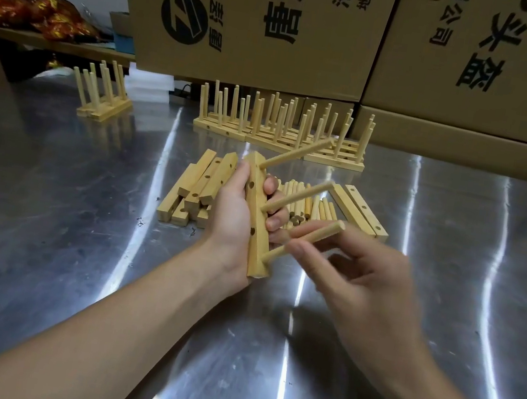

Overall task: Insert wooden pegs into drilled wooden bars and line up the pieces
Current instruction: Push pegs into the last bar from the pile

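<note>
Left hand (235, 219) grips bar (257, 219) upright, two pegs seated above. Right hand (356, 283) pinches third peg (304, 238) at lowest hole. Risks: angled entry jams peg; bar twists in palm. Loose pegs (306, 202) just beyond hands may scatter.

Two bare forearms enter from the 7 and 5 o'clock corners, with no sleeves, gloves, watch or rings on either. The left hand (235, 215) and right hand (356, 283) have short, plainly trimmed fingernails. The right hand's fingers (302, 250) are slightly blurred. Nothing else of the person shows.
</note>
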